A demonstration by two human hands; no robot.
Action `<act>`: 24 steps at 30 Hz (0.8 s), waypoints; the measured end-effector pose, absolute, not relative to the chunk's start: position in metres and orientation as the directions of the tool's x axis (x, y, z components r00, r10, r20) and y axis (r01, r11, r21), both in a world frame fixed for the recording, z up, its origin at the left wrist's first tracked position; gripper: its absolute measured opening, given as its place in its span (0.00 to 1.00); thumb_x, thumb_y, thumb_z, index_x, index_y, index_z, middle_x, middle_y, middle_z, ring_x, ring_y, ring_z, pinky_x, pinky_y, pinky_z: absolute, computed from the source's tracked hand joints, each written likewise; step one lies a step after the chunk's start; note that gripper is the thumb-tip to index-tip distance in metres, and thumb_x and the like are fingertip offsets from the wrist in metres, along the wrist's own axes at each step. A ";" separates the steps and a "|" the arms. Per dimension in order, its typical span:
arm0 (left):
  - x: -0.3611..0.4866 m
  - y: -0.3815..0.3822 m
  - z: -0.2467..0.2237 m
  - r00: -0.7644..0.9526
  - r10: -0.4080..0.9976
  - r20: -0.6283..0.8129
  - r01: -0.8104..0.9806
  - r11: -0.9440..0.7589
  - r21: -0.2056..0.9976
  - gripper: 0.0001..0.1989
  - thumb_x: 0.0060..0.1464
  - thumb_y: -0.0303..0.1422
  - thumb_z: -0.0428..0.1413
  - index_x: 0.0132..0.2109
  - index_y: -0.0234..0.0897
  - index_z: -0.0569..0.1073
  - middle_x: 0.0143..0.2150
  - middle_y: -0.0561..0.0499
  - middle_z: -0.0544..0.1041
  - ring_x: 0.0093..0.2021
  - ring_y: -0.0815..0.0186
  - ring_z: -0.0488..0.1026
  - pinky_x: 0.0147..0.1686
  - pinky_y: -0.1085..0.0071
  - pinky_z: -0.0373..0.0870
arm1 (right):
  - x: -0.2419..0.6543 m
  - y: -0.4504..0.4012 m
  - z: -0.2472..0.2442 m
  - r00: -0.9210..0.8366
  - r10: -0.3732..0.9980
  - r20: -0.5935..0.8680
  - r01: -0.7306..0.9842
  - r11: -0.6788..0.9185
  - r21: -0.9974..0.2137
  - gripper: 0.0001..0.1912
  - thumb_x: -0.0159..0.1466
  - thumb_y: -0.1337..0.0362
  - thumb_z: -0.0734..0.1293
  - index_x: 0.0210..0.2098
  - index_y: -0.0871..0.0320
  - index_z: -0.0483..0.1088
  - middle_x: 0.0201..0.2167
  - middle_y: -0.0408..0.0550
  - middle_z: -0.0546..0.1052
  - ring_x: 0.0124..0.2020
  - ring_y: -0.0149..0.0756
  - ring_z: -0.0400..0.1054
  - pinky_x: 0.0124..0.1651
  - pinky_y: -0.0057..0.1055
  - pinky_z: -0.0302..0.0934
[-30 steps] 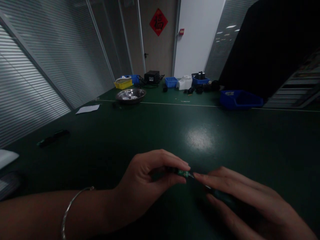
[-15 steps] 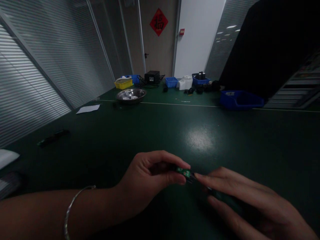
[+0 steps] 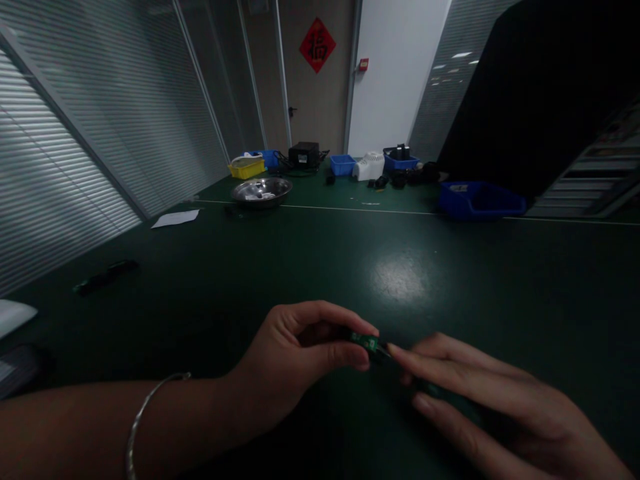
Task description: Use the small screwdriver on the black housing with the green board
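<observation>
Pinched between thumb and index finger of my left hand point(image 3: 295, 357) is a small green circuit board point(image 3: 366, 342). Pale markings show on its face, and its left end is hidden by the fingers. Thin dark pieces stick out at its right end, where the index fingertip of my right hand point(image 3: 480, 387) touches or nearly touches them. My right hand is partly closed, the thumb a little below the fingers. Something dark and slim lies between them, too dim to make out.
On the green table, a metal bowl point(image 3: 262, 193) with small pieces and a white sheet point(image 3: 175, 219) lie far left. A dark object with green parts point(image 3: 106, 277) is nearer. A blue bin point(image 3: 463, 202) stands right; trays and a black box point(image 3: 304, 155) line the back.
The board has tilted slightly in my left hand, and the dark pieces at its end show less. My right fingers have shifted a little left.
</observation>
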State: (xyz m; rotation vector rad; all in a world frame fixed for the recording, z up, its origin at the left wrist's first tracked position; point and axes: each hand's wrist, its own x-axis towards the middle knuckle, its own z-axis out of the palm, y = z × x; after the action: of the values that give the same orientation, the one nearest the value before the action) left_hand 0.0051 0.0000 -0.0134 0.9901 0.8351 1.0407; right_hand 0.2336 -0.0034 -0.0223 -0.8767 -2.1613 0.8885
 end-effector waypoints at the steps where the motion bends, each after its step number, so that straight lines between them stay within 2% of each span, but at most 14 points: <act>1: 0.005 0.000 -0.013 0.299 0.950 -0.096 -0.302 0.190 0.934 0.09 0.46 0.22 0.67 0.35 0.39 0.82 0.34 0.55 0.83 0.33 0.73 0.78 0.37 0.80 0.74 | 0.232 -0.003 -0.022 -0.577 0.763 0.291 0.333 0.546 -0.769 0.28 0.66 0.69 0.66 0.60 0.34 0.65 0.39 0.39 0.77 0.38 0.31 0.75 0.36 0.21 0.71; 6: 0.006 0.001 -0.012 0.305 0.947 -0.099 -0.271 0.186 0.944 0.08 0.47 0.22 0.66 0.36 0.37 0.81 0.31 0.55 0.82 0.32 0.73 0.77 0.37 0.78 0.73 | 0.231 -0.003 -0.021 -0.583 0.761 0.284 0.331 0.542 -0.773 0.28 0.66 0.69 0.65 0.60 0.33 0.64 0.39 0.37 0.78 0.36 0.28 0.75 0.34 0.19 0.70; 9: 0.004 0.000 -0.011 0.300 0.952 -0.067 -0.217 0.136 0.967 0.06 0.51 0.25 0.64 0.38 0.37 0.80 0.31 0.55 0.80 0.31 0.73 0.75 0.36 0.77 0.71 | 0.233 -0.005 -0.022 -0.534 0.785 0.314 0.364 0.549 -0.752 0.26 0.65 0.68 0.66 0.57 0.33 0.66 0.42 0.36 0.78 0.41 0.30 0.76 0.36 0.19 0.71; 11: 0.002 -0.001 -0.010 0.328 0.944 -0.030 -0.134 0.078 0.988 0.06 0.55 0.27 0.61 0.41 0.38 0.79 0.33 0.54 0.79 0.34 0.71 0.74 0.37 0.75 0.70 | 0.235 -0.005 -0.022 -0.481 0.806 0.346 0.391 0.550 -0.738 0.25 0.65 0.67 0.67 0.55 0.32 0.68 0.46 0.35 0.79 0.43 0.30 0.75 0.36 0.17 0.72; 13: 0.000 -0.001 -0.009 0.406 0.914 0.008 0.045 -0.029 0.999 0.07 0.59 0.30 0.57 0.43 0.37 0.79 0.36 0.51 0.78 0.37 0.68 0.73 0.39 0.72 0.69 | 0.236 -0.005 -0.022 -0.436 0.819 0.373 0.406 0.549 -0.730 0.25 0.64 0.67 0.67 0.54 0.30 0.68 0.48 0.33 0.79 0.44 0.30 0.76 0.36 0.16 0.72; 16: 0.000 0.000 -0.007 0.580 0.811 0.072 0.319 -0.308 0.897 0.10 0.62 0.29 0.52 0.44 0.34 0.79 0.36 0.47 0.77 0.40 0.63 0.72 0.42 0.67 0.67 | 0.234 -0.004 -0.020 -0.423 0.816 0.394 0.409 0.560 -0.721 0.25 0.63 0.68 0.67 0.54 0.30 0.68 0.46 0.33 0.80 0.42 0.30 0.76 0.36 0.16 0.73; 18: 0.001 0.000 -0.006 0.675 0.729 0.112 0.367 -0.464 0.806 0.10 0.63 0.27 0.51 0.45 0.33 0.77 0.38 0.46 0.79 0.42 0.62 0.71 0.46 0.66 0.66 | 0.233 -0.004 -0.019 -0.432 0.803 0.410 0.391 0.577 -0.717 0.26 0.63 0.69 0.68 0.53 0.32 0.69 0.46 0.34 0.80 0.42 0.31 0.76 0.35 0.16 0.72; 20: 0.003 0.000 -0.005 0.713 0.689 0.129 0.380 -0.535 0.755 0.10 0.63 0.27 0.51 0.47 0.33 0.76 0.41 0.45 0.79 0.44 0.61 0.71 0.48 0.65 0.65 | 0.232 -0.004 -0.017 -0.436 0.794 0.423 0.365 0.586 -0.723 0.26 0.62 0.71 0.68 0.53 0.33 0.70 0.46 0.35 0.81 0.42 0.31 0.77 0.33 0.16 0.72; 24: 0.004 -0.002 -0.005 0.700 0.706 0.107 0.432 -0.538 0.724 0.10 0.62 0.30 0.53 0.47 0.35 0.77 0.46 0.43 0.75 0.46 0.60 0.69 0.46 0.66 0.67 | 0.233 -0.005 -0.017 -0.450 0.794 0.409 0.345 0.577 -0.741 0.26 0.62 0.72 0.68 0.53 0.36 0.71 0.47 0.37 0.81 0.44 0.34 0.77 0.34 0.19 0.73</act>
State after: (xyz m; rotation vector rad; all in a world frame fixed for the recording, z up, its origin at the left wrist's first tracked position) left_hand 0.0042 -0.0016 -0.0045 2.2160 0.8636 0.5126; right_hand 0.2333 -0.0046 -0.0169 -0.9064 -2.0378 0.7424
